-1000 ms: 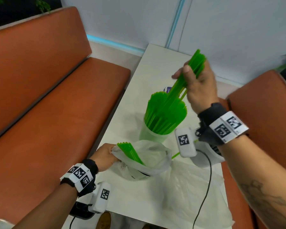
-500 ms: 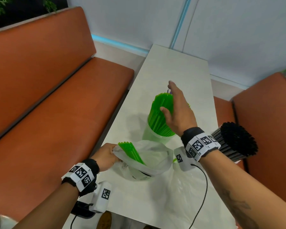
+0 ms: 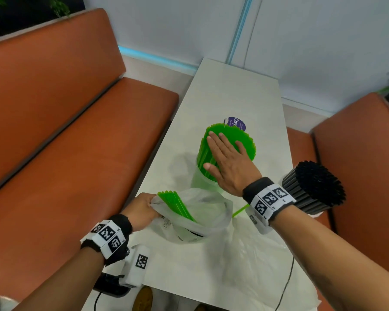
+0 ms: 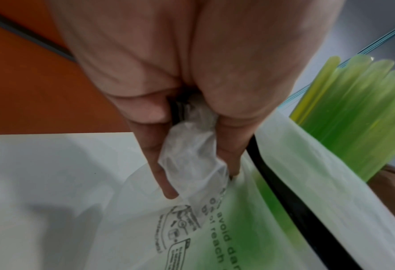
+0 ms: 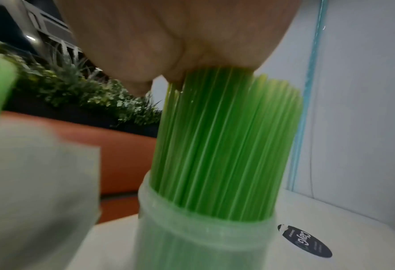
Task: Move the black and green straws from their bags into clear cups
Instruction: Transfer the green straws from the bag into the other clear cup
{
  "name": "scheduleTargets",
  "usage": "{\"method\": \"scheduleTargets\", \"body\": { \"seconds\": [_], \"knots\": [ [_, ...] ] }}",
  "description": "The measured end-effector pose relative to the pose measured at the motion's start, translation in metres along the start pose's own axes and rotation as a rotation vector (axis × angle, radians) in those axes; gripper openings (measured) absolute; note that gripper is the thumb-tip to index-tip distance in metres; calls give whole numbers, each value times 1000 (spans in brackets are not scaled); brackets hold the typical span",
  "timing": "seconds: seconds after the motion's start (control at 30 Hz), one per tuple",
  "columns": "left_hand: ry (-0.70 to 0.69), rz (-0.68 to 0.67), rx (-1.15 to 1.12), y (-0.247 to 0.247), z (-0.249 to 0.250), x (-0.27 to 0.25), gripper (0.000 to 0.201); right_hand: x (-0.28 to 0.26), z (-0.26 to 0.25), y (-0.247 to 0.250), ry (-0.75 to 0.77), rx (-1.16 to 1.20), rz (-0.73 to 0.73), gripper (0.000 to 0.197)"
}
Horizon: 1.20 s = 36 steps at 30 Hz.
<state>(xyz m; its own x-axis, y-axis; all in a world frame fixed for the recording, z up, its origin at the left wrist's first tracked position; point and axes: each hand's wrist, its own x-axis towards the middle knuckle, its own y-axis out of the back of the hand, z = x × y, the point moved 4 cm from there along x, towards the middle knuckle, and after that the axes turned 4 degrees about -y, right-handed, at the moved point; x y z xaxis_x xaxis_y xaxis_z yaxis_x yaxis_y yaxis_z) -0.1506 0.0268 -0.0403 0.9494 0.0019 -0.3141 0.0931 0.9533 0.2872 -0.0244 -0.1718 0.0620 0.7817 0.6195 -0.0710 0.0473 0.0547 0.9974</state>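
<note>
A clear cup [image 3: 200,182] [image 5: 203,237] in the middle of the white table [image 3: 234,90] is packed with upright green straws [image 3: 245,140] [image 5: 219,142]. My right hand [image 3: 225,158] lies flat, fingers straight, on the straw tops. Nearer to me, a translucent plastic bag [image 3: 202,214] [image 4: 215,228] holds a few more green straws [image 3: 177,204] [image 4: 358,113]. My left hand [image 3: 142,209] pinches the bag's rim [image 4: 192,146] at its left side. A second cup of black straws [image 3: 314,185] stands at the right table edge.
One loose green straw [image 3: 240,209] lies on the table under my right wrist. An empty crumpled bag [image 3: 256,261] covers the near right of the table. A round dark sticker [image 3: 235,123] [image 5: 305,241] is behind the green cup. Orange benches [image 3: 76,131] flank the table.
My right hand, which held a bunch of green straws high above the cup, has dropped them in and now lies flat on the straw tops. The left hand has kept its hold on the bag.
</note>
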Motion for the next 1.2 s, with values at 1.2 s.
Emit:
{"method": "scheduleTargets", "body": {
  "seconds": [1.2],
  "knots": [
    [-21, -28, 58, 0, 1, 0, 23, -69, -25, 42, -176, 1138, 344, 22]
  ]
}}
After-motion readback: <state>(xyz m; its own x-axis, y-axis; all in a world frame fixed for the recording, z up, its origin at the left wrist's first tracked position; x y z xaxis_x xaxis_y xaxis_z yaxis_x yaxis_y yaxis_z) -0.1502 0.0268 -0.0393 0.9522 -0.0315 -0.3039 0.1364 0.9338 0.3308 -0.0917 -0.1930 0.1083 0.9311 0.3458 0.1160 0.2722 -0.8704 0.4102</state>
